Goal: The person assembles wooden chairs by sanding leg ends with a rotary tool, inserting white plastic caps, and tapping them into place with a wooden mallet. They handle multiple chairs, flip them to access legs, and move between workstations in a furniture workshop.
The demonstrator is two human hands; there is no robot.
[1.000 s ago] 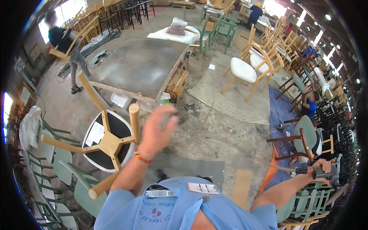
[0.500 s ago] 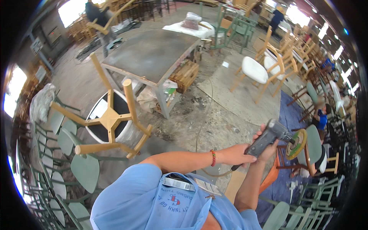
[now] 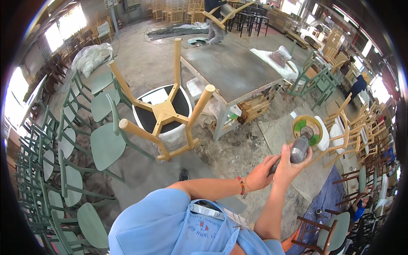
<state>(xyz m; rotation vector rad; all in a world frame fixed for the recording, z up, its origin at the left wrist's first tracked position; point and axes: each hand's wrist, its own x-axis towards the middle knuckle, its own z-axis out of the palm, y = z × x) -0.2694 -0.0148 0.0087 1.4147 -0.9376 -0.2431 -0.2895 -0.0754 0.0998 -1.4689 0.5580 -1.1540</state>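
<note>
A grey-bodied sander [image 3: 302,142] is gripped in both hands, its body tilted upward. Its round pad, yellow-rimmed with a green face, sits just above the right hand [image 3: 291,166]; the left hand [image 3: 260,173] grips the lower end.

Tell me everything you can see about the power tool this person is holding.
The sander is a handheld power tool with a grey, metallic-looking cylindrical body and a round disc pad at its far end, yellow at the rim with green on its face. It is held up in the air, disc tilted away. The right hand wraps the body; the left hand grips its rear end.
</note>
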